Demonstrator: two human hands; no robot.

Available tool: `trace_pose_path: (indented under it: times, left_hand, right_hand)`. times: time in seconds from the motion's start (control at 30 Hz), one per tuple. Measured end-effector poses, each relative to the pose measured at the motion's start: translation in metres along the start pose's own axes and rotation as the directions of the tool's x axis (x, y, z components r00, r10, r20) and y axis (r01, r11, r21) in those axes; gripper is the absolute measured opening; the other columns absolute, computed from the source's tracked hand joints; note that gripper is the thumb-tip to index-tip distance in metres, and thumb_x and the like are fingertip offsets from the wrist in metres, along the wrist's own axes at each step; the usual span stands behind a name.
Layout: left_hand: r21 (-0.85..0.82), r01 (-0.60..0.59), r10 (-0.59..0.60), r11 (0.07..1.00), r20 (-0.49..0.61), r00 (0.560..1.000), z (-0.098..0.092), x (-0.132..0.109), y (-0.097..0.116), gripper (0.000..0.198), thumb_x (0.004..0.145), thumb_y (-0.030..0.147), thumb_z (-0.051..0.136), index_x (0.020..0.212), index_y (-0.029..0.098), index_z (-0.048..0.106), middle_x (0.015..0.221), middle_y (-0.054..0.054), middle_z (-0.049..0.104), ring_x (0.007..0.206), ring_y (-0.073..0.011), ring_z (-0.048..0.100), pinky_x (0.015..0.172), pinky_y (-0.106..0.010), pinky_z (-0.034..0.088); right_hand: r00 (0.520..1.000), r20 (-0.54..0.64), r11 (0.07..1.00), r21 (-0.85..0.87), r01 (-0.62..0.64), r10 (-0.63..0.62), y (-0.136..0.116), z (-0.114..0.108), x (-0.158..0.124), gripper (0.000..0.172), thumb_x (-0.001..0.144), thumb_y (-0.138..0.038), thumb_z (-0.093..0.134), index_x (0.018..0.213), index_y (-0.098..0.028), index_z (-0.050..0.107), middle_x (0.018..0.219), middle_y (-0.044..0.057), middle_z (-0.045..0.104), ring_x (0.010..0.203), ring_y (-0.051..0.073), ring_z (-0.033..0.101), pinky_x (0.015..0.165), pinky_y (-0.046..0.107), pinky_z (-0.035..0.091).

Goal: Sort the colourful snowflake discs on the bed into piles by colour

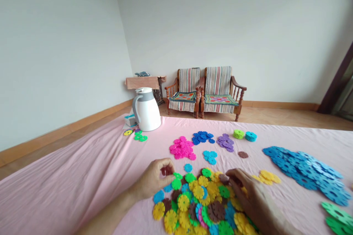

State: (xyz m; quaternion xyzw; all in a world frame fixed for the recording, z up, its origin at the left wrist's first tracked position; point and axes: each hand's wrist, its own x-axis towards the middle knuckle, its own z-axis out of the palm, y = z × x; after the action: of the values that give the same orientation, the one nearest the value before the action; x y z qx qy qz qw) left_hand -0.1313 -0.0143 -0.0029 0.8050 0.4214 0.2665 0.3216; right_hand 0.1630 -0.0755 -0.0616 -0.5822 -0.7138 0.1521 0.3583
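Pinching a brown disc [166, 171] in the left hand [154, 181], grip shut tight on it, just above the left edge of the mixed pile [198, 205] on the pink table [82, 176]. Resting the right hand [249, 196] on the pile's right side, fingertips at a dark disc [224, 179]; cannot tell whether that grip is closed.

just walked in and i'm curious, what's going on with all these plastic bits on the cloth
A person works with both bare hands at a mixed pile of coloured plastic discs on a pink cloth. The left hand pinches a dark disc in its fingers; the right hand rests on the pile's right side. Beyond lie a pink heap, a purple heap, a yellow heap and a big blue heap, each one colour.
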Motion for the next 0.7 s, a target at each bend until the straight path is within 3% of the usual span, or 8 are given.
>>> trace_pose_path:
  times: [0.1, 0.2, 0.3, 0.4, 0.53, 0.7]
  left_hand:
    - [-0.043, 0.065, -0.07, 0.997, -0.117, 0.991, -0.011, 0.006, -0.023, 0.004, 0.07, 0.016, 0.055, 0.068, 0.016, 0.052, 0.062, 0.002, 0.053, 0.059, -0.0118, 0.047, 0.055, -0.022, 0.037]
    - [0.043, 0.137, -0.126, 0.99, -0.198, 0.972, -0.02, 0.008, -0.044, 0.003, 0.069, 0.017, 0.056, 0.069, 0.016, 0.054, 0.061, 0.002, 0.054, 0.055, -0.0125, 0.048, 0.052, -0.022, 0.037]
    - [0.176, 0.117, -0.058, 0.977, -0.308, 0.95, -0.021, 0.005, -0.043, 0.008, 0.069, 0.018, 0.058, 0.077, 0.017, 0.057, 0.067, 0.001, 0.056, 0.058, -0.0129, 0.049, 0.056, -0.023, 0.039]
    - [0.249, -0.011, 0.062, 0.968, -0.197, 0.978, -0.013, -0.001, -0.023, 0.005, 0.071, 0.018, 0.06, 0.075, 0.017, 0.06, 0.075, 0.0, 0.057, 0.067, -0.0133, 0.051, 0.064, -0.023, 0.041]
    - [0.244, -0.063, 0.053, 0.968, 0.048, 0.997, 0.001, -0.008, 0.003, 0.018, 0.067, 0.023, 0.068, 0.084, 0.019, 0.064, 0.083, -0.001, 0.055, 0.079, -0.0152, 0.053, 0.07, -0.023, 0.041]
    - [0.245, -0.026, 0.012, 0.969, 0.058, 0.998, 0.01, -0.01, 0.008, 0.018, 0.063, 0.015, 0.067, 0.079, 0.018, 0.059, 0.08, 0.001, 0.054, 0.08, -0.0155, 0.051, 0.068, -0.022, 0.039]
  right_hand:
    - [1.0, 0.002, 1.0, 0.004, 0.01, -0.01, 0.002, 0.001, 0.0, 0.024, 0.091, -0.036, 0.036, 0.087, -0.024, 0.056, 0.086, 0.001, 0.062, 0.081, 0.016, 0.058, 0.073, 0.028, 0.045]
    - [1.0, -0.006, 1.0, 0.003, 0.012, -0.012, 0.002, 0.001, 0.001, 0.023, 0.091, -0.036, 0.037, 0.087, -0.024, 0.056, 0.086, 0.001, 0.062, 0.081, 0.016, 0.058, 0.073, 0.027, 0.046]
    - [1.0, -0.013, 1.0, -0.001, 0.02, -0.02, 0.001, 0.001, 0.001, 0.023, 0.091, -0.035, 0.037, 0.088, -0.024, 0.056, 0.087, 0.001, 0.063, 0.082, 0.016, 0.058, 0.073, 0.027, 0.046]
    - [0.999, -0.027, 0.999, -0.004, 0.034, -0.034, 0.002, 0.002, 0.001, 0.023, 0.091, -0.035, 0.036, 0.088, -0.024, 0.057, 0.087, 0.002, 0.063, 0.082, 0.016, 0.059, 0.073, 0.027, 0.047]
    - [0.998, -0.033, 0.999, -0.004, 0.054, -0.054, 0.004, 0.003, 0.001, 0.025, 0.091, -0.035, 0.036, 0.087, -0.023, 0.057, 0.086, 0.003, 0.063, 0.08, 0.017, 0.059, 0.071, 0.027, 0.048]
    - [0.998, -0.046, 0.999, -0.008, 0.049, -0.05, 0.006, 0.004, 0.002, 0.024, 0.09, -0.035, 0.037, 0.087, -0.023, 0.058, 0.086, 0.003, 0.064, 0.08, 0.017, 0.06, 0.071, 0.028, 0.048]
